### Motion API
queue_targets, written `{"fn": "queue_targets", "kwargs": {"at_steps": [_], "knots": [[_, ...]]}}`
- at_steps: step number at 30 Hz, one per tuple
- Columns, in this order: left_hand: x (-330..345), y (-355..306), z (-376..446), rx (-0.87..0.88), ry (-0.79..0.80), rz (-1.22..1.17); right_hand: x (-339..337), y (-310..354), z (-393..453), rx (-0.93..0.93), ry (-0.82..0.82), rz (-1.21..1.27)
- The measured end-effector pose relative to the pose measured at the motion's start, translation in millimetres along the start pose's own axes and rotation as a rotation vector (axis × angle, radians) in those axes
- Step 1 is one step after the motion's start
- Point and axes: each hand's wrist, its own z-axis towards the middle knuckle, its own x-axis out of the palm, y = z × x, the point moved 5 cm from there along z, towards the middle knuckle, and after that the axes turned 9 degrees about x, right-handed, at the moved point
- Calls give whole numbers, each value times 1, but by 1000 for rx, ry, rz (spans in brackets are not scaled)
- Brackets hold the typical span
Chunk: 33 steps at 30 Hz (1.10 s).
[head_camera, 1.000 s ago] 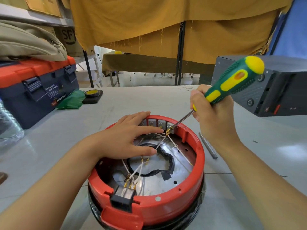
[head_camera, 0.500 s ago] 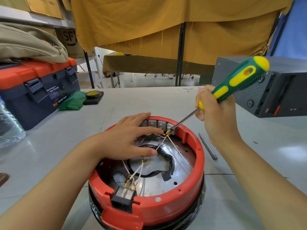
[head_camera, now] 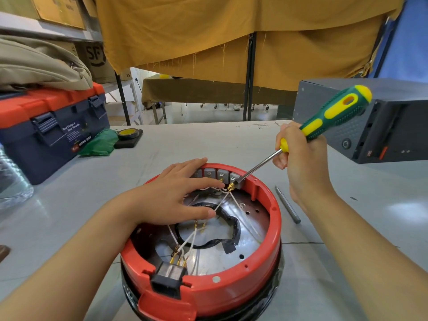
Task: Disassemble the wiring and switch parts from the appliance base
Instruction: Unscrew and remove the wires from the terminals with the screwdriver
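The red round appliance base stands upside down on the table, its metal floor crossed by white wires with brass terminals. A row of grey switch blocks sits inside the far rim. My left hand lies flat over the far left of the base, fingers straight, index tip by the terminals. My right hand grips a green and yellow screwdriver; its tip touches the rightmost switch block. A black power socket sits in the near rim.
A steel rod lies on the table right of the base. A dark grey box stands at the right, a blue and red toolbox at the left. Nearby are green cloth, a yellow tape roll and a clear bottle.
My right hand and the screwdriver have drawn slightly up and to the right, the tip staying at the rightmost switch terminal. My left hand has stayed put.
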Motion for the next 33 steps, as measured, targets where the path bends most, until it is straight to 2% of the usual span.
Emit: {"fn": "queue_targets", "kwargs": {"at_steps": [10,17,21,24,29,33], "knots": [[0,0,0,10,-32,8,-2,-16,4,94,-6,34],[1,1,0,13,-42,-8,-16,-10,11,81,-84,145],[-1,0,0,6,-49,-6,-12,-9,9,69,-78,179],[-6,-4,2,0,-111,-34,-10,-8,7,59,-62,165],[-20,-6,4,-68,-223,55,-6,-9,4,66,-44,145],[-23,-4,7,-180,-138,177,-5,-9,3,66,-38,134]]}}
